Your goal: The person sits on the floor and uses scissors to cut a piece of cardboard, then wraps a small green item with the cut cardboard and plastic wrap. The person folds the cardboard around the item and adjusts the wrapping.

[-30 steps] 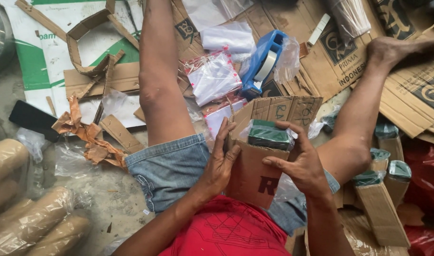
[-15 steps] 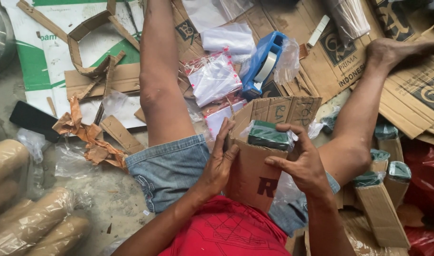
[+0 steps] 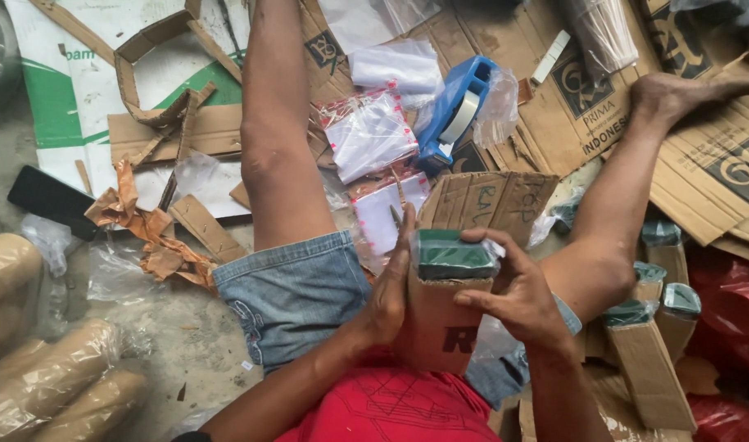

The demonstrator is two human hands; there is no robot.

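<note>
I sit on the floor with my legs spread, a small brown cardboard box (image 3: 440, 323) upright in my lap. My left hand (image 3: 389, 286) lies flat against the box's left side. My right hand (image 3: 513, 290) grips its right side, fingers curled over a green plastic-wrapped block (image 3: 454, 254) that sticks out of the box's open top. One cardboard flap (image 3: 489, 200) stands up behind the block.
A blue tape dispenser (image 3: 460, 110) and clear plastic bags (image 3: 366, 135) lie between my legs. Several filled boxes with green tops (image 3: 649, 344) stand at the right. Flattened cardboard (image 3: 718, 172) covers the floor; torn scraps (image 3: 149, 229), a black phone (image 3: 48, 200) and wrapped rolls (image 3: 38, 385) lie left.
My right-hand fingers have shifted slightly over the top of the green block. The box and my left hand stay in place.
</note>
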